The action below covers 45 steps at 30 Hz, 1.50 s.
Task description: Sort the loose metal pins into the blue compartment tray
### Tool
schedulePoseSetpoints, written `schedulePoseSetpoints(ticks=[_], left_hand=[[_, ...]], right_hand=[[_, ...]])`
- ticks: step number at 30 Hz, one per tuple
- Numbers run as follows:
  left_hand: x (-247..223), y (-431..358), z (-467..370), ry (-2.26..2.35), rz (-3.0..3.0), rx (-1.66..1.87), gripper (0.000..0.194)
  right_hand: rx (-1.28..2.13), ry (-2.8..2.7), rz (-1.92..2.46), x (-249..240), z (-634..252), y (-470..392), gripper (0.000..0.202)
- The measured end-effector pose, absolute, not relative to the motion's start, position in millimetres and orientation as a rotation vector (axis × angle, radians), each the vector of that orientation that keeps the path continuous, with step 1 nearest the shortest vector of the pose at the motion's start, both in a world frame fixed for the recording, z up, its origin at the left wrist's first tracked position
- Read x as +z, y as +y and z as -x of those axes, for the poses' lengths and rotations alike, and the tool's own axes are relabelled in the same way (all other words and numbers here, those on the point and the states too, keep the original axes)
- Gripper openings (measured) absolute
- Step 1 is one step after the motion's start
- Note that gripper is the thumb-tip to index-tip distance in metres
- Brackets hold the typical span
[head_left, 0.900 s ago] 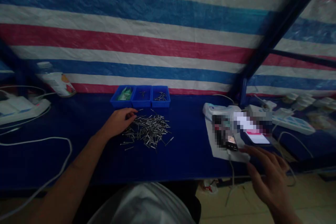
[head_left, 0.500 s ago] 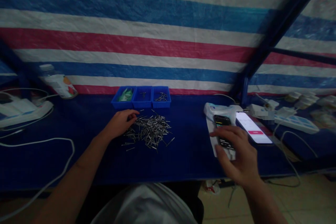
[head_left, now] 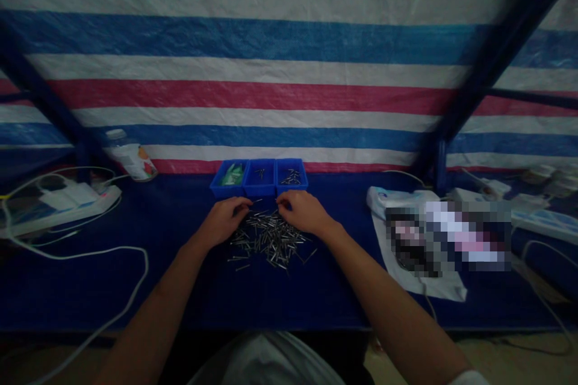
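Note:
A loose pile of thin metal screws [head_left: 275, 243] lies on the blue table. At its far left edge, my left hand [head_left: 224, 221] is closed in a pinch, and one screw [head_left: 257, 200] sticks out from the fingertips. My right hand [head_left: 303, 212] hovers over the far right side of the pile with thumb and forefinger pressed together; whatever is between them is too small to make out. Just behind both hands stands a blue three-part tray [head_left: 259, 195]. Its left compartment holds green-and-white packets [head_left: 232, 174]; a few screws lie in the middle one and several in the right one.
A bottle [head_left: 135, 159] and a power strip [head_left: 67, 210] with white cables are on the left. To the right lie a white plastic bag [head_left: 383, 198], blurred-out devices [head_left: 465, 237] and another power strip [head_left: 546, 222]. A striped sheet [head_left: 289, 90] hangs behind the table.
My right hand has moved left from above the phone to the screw pile, and its fingers have closed. My left hand stays by the pile, pinching. The view has shifted somewhat.

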<state>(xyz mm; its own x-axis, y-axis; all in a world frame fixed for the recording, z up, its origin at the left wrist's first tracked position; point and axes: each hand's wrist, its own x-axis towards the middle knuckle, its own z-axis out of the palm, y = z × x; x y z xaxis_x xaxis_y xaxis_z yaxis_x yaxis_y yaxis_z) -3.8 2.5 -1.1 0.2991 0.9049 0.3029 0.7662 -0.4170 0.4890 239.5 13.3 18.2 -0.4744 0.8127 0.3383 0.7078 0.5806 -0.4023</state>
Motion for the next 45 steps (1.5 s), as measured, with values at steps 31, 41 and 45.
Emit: schedulePoseSetpoints(ticks=[31,41,45], left_hand=[[13.1,-9.4,-11.6,1.354,-2.058,1.105,0.028],[13.9,-10.5,-12.9,1.346,-1.880,1.198,0.041],[14.1,-10.4,-7.7,1.423,-1.965,1.186,0.044]], right_hand=[[0.089,-2.359,0.853,10.5,-200.9,-11.9,0.026],[0.411,-2.169,0.822,14.6,-204.7,-5.2,0.028],[0.872,-1.609,0.868,19.7,-213.6,8.7,0.012]])
